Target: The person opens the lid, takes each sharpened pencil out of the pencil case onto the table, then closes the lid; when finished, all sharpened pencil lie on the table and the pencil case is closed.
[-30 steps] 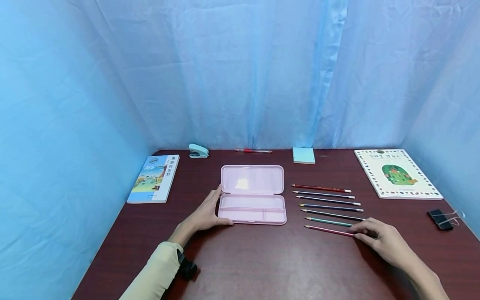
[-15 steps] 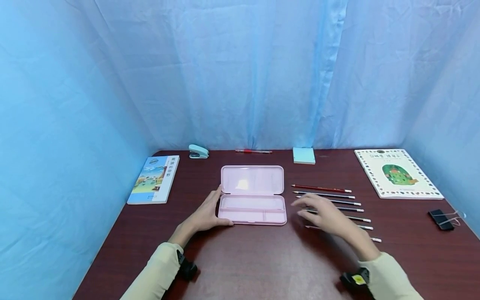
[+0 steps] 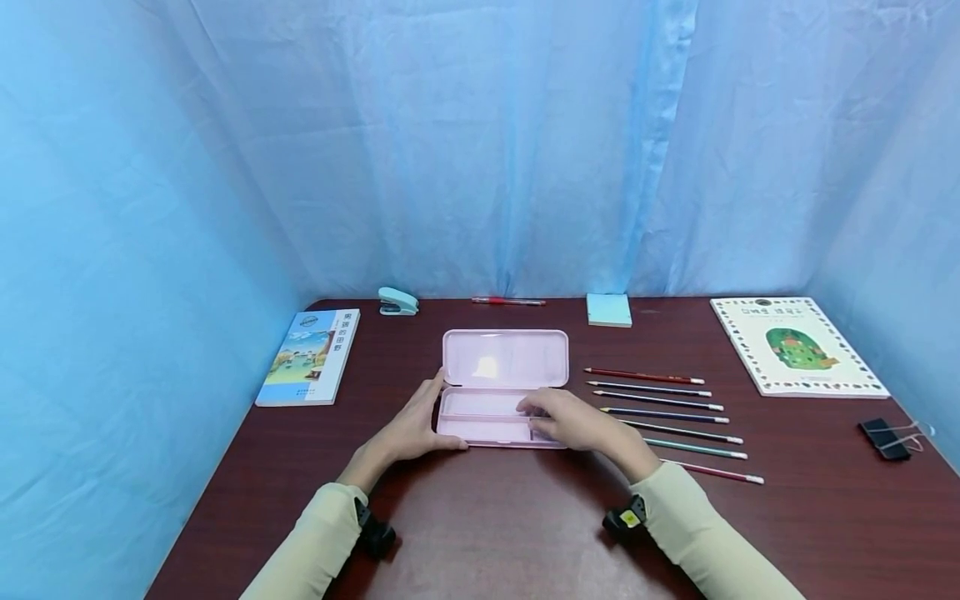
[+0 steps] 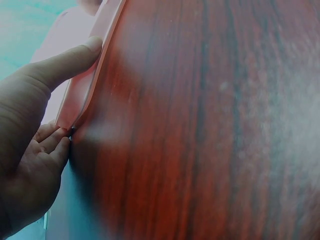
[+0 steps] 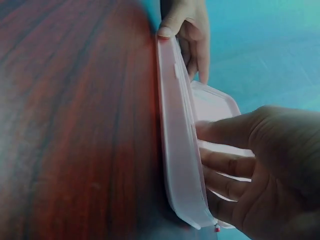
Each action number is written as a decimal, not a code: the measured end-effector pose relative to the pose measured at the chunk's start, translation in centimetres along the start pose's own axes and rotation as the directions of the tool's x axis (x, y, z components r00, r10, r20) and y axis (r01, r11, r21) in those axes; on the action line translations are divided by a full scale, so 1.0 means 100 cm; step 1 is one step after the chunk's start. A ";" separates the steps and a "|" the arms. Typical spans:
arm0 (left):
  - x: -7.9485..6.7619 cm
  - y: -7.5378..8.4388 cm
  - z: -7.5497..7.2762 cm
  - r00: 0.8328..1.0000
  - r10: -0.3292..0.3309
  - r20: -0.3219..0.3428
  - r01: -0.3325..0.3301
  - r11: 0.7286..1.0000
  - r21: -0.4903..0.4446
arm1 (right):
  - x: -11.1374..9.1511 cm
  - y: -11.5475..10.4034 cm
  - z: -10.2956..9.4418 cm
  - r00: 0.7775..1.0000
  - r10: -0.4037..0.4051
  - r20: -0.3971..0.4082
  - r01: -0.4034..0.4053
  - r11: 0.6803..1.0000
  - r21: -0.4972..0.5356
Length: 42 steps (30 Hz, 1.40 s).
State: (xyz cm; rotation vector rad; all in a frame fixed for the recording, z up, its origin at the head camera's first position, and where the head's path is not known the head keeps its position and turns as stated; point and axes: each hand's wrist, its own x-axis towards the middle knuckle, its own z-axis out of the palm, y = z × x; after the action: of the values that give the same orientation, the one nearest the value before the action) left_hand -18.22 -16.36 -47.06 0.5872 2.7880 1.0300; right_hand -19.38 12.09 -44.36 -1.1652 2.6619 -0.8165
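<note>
A pink pencil case (image 3: 483, 430) lies with its lid (image 3: 506, 358) folded back, showing a long rear compartment and a divided front one. My left hand (image 3: 412, 427) holds the case's left end; in the left wrist view its thumb (image 4: 75, 62) presses the front wall, with fingers round the end. My right hand (image 3: 577, 421) is over the case's right half, fingertips reaching inside. In the right wrist view its thumb (image 5: 225, 132) is at the front rim, the fingers lie fairly straight, and nothing shows held. Several pencils (image 3: 660, 404) lie in a row to the right, some partly behind the right forearm.
At the back stand a mint stapler (image 3: 397, 302), a red pen (image 3: 508, 301) and a light blue notepad (image 3: 609, 309). One book (image 3: 307, 358) lies at left, another (image 3: 798, 346) at right, near a black binder clip (image 3: 885, 439). Blue curtains (image 3: 480, 150) enclose the table.
My right hand has left the end of the nearest red pencil, passed leftwards over the pencils and reached into the case. The left hand and case have stayed put.
</note>
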 end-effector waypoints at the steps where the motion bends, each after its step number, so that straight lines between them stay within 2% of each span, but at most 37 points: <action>1: 0.000 0.000 0.000 1.000 -0.005 0.003 0.004 1.000 0.001 | 0.001 0.000 0.000 1.000 -0.004 -0.001 0.004 1.000 -0.009; 10: -0.001 0.001 0.001 0.999 -0.033 0.020 0.033 0.999 0.005 | 0.007 0.007 -0.004 0.999 -0.014 0.039 0.014 1.000 -0.010; 14: -0.001 0.001 0.002 1.000 -0.025 0.013 0.025 1.000 -0.008 | 0.008 0.009 -0.004 0.999 -0.015 0.039 0.016 1.000 -0.024; 20: 0.000 0.002 0.002 1.000 -0.025 0.012 0.025 1.000 0.001 | 0.006 0.011 -0.006 1.000 0.001 -0.018 -0.001 1.000 -0.012; 25: -0.001 0.003 0.001 1.000 -0.014 0.014 0.014 1.000 -0.003 | -0.005 0.015 -0.014 0.995 0.041 -0.091 -0.038 0.998 0.041; 29: -0.001 0.004 0.001 1.000 -0.018 0.017 0.018 1.000 -0.004 | -0.022 0.021 -0.026 0.986 0.078 -0.150 -0.069 0.996 0.061; 33: -0.001 0.004 0.002 1.000 -0.023 0.015 0.023 1.000 0.002 | -0.049 0.029 -0.040 0.972 0.127 -0.195 -0.119 0.991 0.052; 42: 0.000 -0.002 0.002 1.000 0.003 -0.017 -0.003 1.000 0.020 | -0.132 0.045 -0.063 0.929 0.279 -0.244 -0.287 0.958 0.002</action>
State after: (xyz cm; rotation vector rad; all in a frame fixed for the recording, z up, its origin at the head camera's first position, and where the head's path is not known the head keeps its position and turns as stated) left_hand -18.18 -16.37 -47.36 0.5884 2.8156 1.0139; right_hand -15.11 26.66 -42.74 -0.6966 2.9546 -0.9152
